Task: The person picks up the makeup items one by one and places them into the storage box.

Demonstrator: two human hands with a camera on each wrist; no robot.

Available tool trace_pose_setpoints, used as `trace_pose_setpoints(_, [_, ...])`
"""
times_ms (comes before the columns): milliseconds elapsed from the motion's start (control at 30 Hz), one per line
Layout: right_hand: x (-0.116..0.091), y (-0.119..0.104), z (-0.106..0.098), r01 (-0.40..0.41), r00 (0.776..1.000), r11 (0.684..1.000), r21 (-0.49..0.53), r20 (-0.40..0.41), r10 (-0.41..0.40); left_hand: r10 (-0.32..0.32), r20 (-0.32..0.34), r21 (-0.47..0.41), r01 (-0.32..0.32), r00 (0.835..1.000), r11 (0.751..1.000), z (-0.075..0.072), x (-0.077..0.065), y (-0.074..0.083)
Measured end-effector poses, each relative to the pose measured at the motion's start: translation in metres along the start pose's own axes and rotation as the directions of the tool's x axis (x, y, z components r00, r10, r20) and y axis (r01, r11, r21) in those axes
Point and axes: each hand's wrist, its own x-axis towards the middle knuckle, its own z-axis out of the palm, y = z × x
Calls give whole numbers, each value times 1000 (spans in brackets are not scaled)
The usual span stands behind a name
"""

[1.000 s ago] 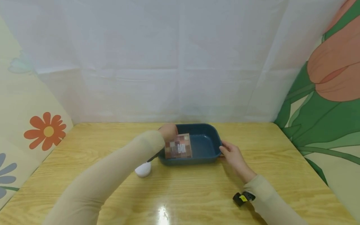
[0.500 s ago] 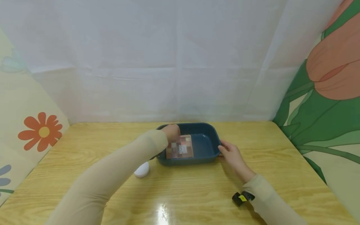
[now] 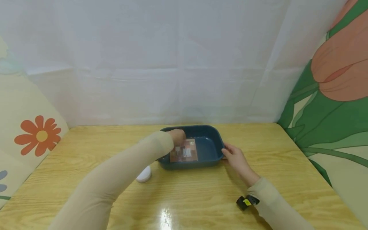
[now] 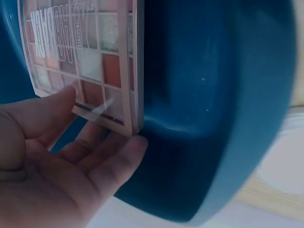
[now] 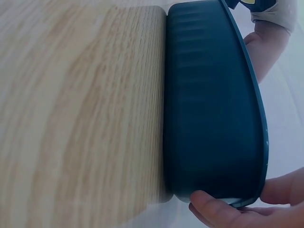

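Note:
A deep blue rectangular tub point(image 3: 207, 149) with rounded corners stands on the wooden table. An eyeshadow palette point(image 4: 90, 57) with a clear printed lid is inside it, toward the left end. My left hand point(image 3: 178, 136) reaches in over the tub's left end. In the left wrist view its thumb lies on the palette's lid while the fingers go behind its lower edge, pinching a corner. My right hand point(image 3: 237, 161) grips the tub's right end; the right wrist view shows thumb and fingers point(image 5: 223, 211) around that corner near the rim.
Left of the tub, a small round white object point(image 3: 143, 174) sits on the table, partly covered by my left sleeve. A white cloth point(image 3: 178, 64) hangs behind the table, with flower-patterned panels point(image 3: 339, 127) on both sides. A black device point(image 3: 248, 202) is strapped at my right wrist.
My left hand has moved slightly rightward and lower inside the tub, and the palette lies a little farther in. My right hand stays at the tub's right end.

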Motion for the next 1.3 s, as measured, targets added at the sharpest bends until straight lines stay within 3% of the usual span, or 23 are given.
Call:
trace_pose_setpoints(333, [1, -1, 1, 2, 1000, 1000, 1, 3, -2, -34, 117, 29, 30, 993, 999, -4, -3, 7])
trace_pose_setpoints(533, [2, 0, 1, 10, 1000, 1000, 7, -2, -10, 5, 157, 85, -18, 988, 996, -4, -7, 8])
trace_pose_setpoints(900, [-1, -2, 0, -1, 1000, 1000, 11, 21, 1, 98, 73, 211, -112, 992, 971, -11, -10, -12])
trace_pose_setpoints(1300, [-1, 1, 1, 11, 1000, 1000, -10, 14, -10, 187, 46, 239, -192, 981, 952, -19, -53, -17])
